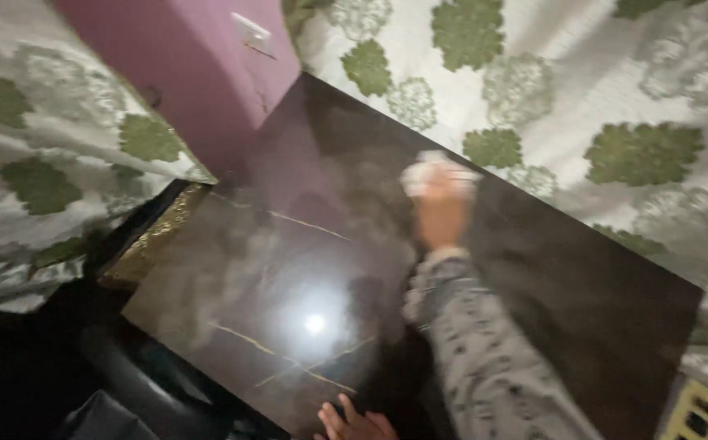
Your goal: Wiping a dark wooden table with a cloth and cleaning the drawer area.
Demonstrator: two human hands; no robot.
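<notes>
Fingers (346, 417) of the left hand (358, 424) lie spread and flat on the near edge of the dark marble-patterned tabletop (288, 244), at the bottom centre of the frame; I see only their tips, gripping nothing. At centre right, I read the right hand (442, 213) as closed over a white cloth (435, 173), pressed against the tabletop close to its far edge (motion blur hides the individual fingers, so I cannot tell their exact spacing). A grey patterned sleeve (484, 358) runs from the right wrist down to the lower right of the frame. I note 1 bright light reflection (315, 323) on the glossy surface, just left of the sleeve, with thin gold veins around it. Curtains (598, 106) with green floral medallions fill the upper right and the left side. A purple wall (183, 65) with a white switch plate (252, 33) occupies the upper left.
</notes>
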